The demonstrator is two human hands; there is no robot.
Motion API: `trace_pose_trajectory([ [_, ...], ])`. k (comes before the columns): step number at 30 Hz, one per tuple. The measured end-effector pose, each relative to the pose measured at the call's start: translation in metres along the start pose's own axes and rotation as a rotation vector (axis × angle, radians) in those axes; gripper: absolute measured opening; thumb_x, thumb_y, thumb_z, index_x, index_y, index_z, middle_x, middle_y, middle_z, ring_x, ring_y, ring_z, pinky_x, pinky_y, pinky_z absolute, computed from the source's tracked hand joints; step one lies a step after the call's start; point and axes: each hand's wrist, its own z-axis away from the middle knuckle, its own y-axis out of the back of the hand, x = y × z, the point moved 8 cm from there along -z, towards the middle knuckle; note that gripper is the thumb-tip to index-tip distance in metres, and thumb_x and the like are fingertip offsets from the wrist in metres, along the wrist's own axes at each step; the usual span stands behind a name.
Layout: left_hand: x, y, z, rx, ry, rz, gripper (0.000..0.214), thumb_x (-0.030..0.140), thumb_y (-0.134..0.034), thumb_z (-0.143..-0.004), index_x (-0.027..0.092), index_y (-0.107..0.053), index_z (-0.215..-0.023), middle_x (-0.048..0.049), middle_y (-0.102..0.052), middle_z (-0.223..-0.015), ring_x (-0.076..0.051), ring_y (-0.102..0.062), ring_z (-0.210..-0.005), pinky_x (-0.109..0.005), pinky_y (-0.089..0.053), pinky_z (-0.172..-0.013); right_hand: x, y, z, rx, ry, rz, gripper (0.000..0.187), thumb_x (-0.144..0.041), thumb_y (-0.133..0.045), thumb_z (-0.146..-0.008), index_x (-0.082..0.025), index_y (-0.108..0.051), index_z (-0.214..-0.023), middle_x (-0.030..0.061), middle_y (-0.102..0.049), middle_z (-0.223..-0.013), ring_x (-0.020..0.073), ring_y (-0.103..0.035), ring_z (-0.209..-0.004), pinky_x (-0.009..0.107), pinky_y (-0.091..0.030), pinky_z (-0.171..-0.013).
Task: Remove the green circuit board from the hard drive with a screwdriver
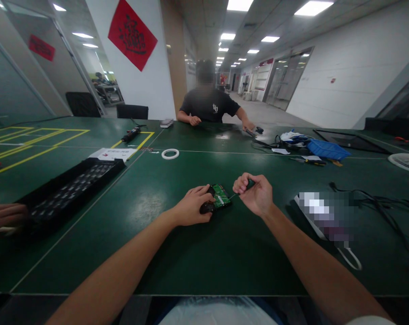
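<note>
On the green table in front of me lies a hard disk drive (222,196), its green circuit board facing up. My left hand (195,205) grips its left side, with fingers over the dark metal part. My right hand (255,193) is closed around the dark handle of a screwdriver (250,183). The thin shaft points left and reaches the drive's right edge; whether the tip touches a screw is too small to tell.
Left stands a black tray (79,187) of small parts, another person's hand (8,216) at its near end. A white tape ring (170,154) lies ahead. Across the table sits a person (207,101). Right are a blurred white-edged device (321,216), cables (382,203) and a blue bin (328,149).
</note>
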Motion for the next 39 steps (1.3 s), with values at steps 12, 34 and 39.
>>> trace_pose_trajectory([
  [12, 0.002, 0.001, 0.001, -0.001, -0.008, -0.005, 0.053, 0.036, -0.074, -0.078, 0.025, -0.062, -0.129, -0.014, -0.037, -0.16, -0.037, -0.03, -0.149, -0.056, -0.03, -0.117, 0.002, -0.008, 0.0, -0.1, 0.017, -0.14, 0.03, -0.041, -0.043, -0.085, -0.023, -0.046, -0.062, 0.0026, -0.035, -0.062, 0.019, -0.037, -0.062, 0.036, -0.038, -0.066],
  [34, 0.009, 0.001, -0.004, -0.047, -0.032, -0.003, 0.08, 0.035, -0.069, -0.077, 0.028, -0.038, -0.15, -0.0071, -0.048, -0.153, -0.043, -0.032, -0.142, -0.062, -0.032, -0.112, 0.0, -0.021, 0.005, -0.109, 0.08, -0.035, 0.025, -0.041, -0.05, -0.083, -0.022, -0.06, -0.071, 0.0073, -0.053, -0.082, 0.023, -0.053, -0.084, 0.036, -0.046, -0.084],
  [39, 0.008, 0.001, -0.004, -0.05, -0.031, -0.002, 0.066, 0.036, -0.068, -0.078, 0.029, -0.049, -0.14, -0.005, -0.041, -0.158, -0.043, -0.031, -0.143, -0.061, -0.032, -0.112, 0.006, -0.022, 0.006, -0.117, -0.001, -0.068, 0.026, -0.048, -0.053, -0.083, -0.023, -0.057, -0.08, 0.0078, -0.058, -0.088, 0.0243, -0.056, -0.088, 0.039, -0.047, -0.087],
])
